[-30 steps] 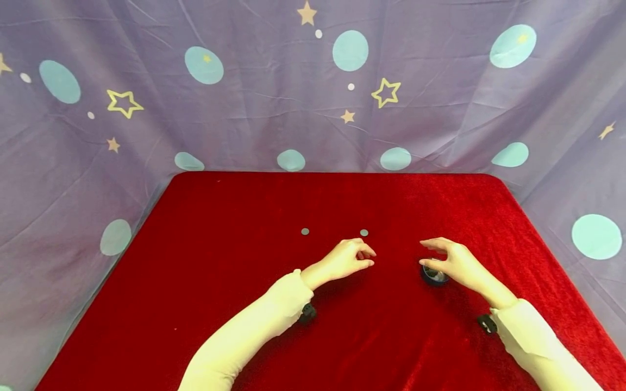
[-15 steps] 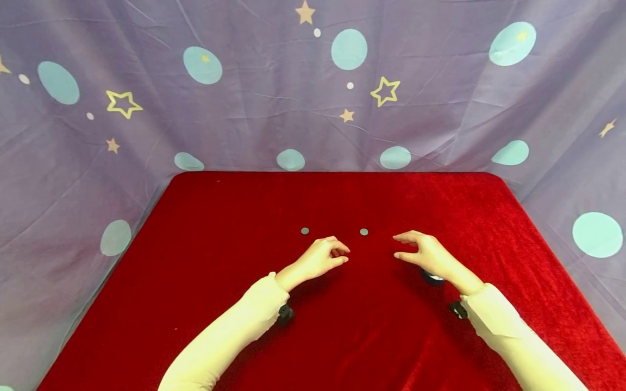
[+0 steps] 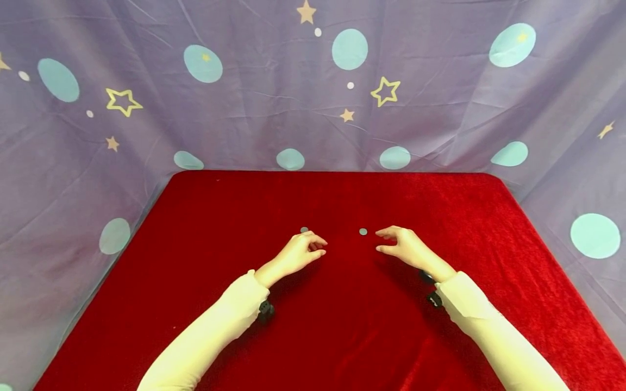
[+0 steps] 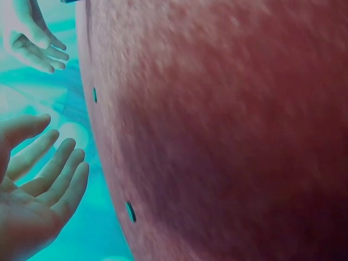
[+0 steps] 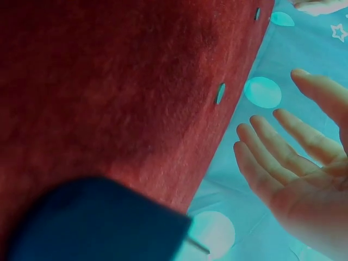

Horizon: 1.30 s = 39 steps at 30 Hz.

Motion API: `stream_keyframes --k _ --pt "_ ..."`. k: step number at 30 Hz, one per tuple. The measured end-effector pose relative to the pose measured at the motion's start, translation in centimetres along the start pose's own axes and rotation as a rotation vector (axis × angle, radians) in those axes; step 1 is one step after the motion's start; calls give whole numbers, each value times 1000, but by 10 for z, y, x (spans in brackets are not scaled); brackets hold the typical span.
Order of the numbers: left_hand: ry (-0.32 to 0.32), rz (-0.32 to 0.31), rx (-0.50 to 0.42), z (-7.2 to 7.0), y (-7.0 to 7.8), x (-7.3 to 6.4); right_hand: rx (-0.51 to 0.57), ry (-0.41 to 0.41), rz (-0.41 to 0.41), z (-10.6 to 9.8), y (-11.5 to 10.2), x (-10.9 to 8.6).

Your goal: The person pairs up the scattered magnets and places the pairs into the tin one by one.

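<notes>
My left hand [image 3: 295, 254] hovers over the red cloth, fingers loosely bent and holding nothing. Just behind its knuckles a small grey-green disc [image 3: 304, 229] lies partly covered in the head view. A second, similar disc [image 3: 363, 232] lies farther right, close to the fingertips of my right hand [image 3: 407, 247]. That hand is also raised, with thumb and fingers apart and nothing between them. Under the right wrist is a round dark blue container [image 5: 92, 223], mostly hidden by the arm in the head view; a thin rod-like piece sticks out beside it in the right wrist view.
Red velvety cloth [image 3: 235, 212] covers the table. A purple curtain [image 3: 274, 81] printed with stars and dots hangs behind it and along both sides. Dark wrist cameras, one of them the left camera [image 3: 265, 309], sit below the pale sleeves.
Both hands have moved left and slightly away from me. The right arm now covers most of the dark container, and the left hand has come up against the left disc in view. The discs stayed put.
</notes>
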<state>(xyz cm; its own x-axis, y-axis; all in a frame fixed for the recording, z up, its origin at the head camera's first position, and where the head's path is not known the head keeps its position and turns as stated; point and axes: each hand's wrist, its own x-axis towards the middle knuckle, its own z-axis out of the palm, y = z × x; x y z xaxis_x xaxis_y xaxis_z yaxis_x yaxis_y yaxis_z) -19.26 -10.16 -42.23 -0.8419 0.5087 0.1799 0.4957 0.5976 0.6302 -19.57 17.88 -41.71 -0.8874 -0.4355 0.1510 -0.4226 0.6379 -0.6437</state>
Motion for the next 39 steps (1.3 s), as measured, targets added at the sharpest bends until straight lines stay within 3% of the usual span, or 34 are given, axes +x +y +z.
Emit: stream_keyframes --k 12,25,39 --pt "43 -44 19 -14 -21 0 26 -6 36 7 0 20" --pt "94 -94 8 -20 -43 10 95 -9 109 15 11 40" --pt "79 -142 60 -22 -53 17 98 -10 126 23 14 53"
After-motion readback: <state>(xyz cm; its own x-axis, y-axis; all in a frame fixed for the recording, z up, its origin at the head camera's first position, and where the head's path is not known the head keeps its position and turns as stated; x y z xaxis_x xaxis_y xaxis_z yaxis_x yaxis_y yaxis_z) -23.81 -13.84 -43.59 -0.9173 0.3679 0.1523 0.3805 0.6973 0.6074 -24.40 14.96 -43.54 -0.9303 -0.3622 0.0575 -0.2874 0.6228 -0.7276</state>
